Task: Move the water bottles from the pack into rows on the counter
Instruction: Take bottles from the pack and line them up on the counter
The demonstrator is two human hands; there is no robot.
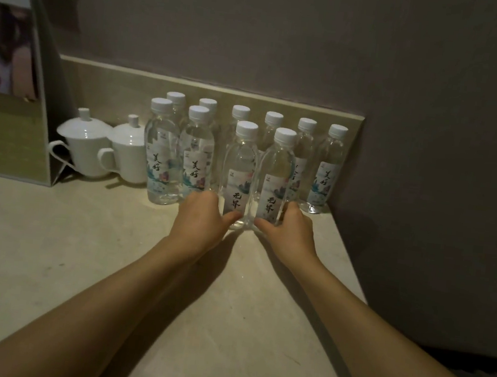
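Note:
Several clear water bottles with white caps stand upright on the beige counter (110, 266). A back row (325, 172) runs along the low backsplash. In front of it stand two bottles at the left (164, 161) and two more nearer me. My left hand (203, 223) is wrapped around the base of the front bottle (240, 169). My right hand (287, 232) grips the base of the bottle beside it (276, 176). These two bottles touch each other and rest on the counter. No pack is in view.
Two white lidded cups (87, 147) (129, 154) stand left of the bottles. A standing card or bag (7, 132) fills the far left. A grey wall closes the right side, and the counter's right edge (353, 260) runs diagonally there.

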